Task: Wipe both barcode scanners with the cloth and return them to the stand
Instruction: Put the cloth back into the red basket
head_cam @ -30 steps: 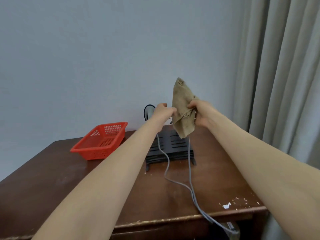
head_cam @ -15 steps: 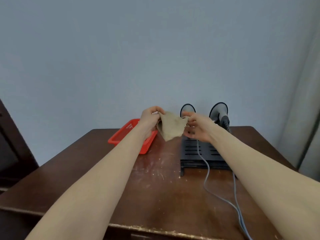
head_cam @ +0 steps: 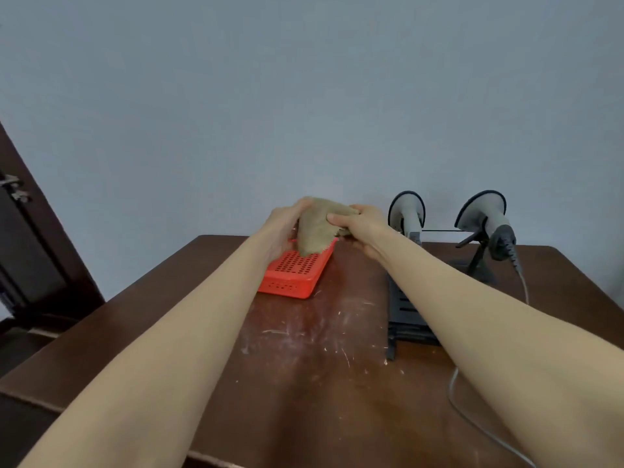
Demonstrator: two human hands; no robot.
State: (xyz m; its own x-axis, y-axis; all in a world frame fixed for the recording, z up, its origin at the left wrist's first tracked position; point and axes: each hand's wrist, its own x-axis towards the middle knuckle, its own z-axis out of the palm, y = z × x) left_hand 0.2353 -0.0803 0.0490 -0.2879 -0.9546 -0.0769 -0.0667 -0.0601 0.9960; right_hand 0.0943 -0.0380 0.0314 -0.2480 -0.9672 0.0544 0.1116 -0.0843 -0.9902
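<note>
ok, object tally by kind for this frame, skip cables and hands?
Barcode scanners: 2
Cloth: 1
Red basket: 1
Black stand: 1
Total: 5

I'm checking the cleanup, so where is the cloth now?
In the head view, the cloth hangs between the left hand and right hand above the far end of the red basket, left of the nearest scanner.
</note>
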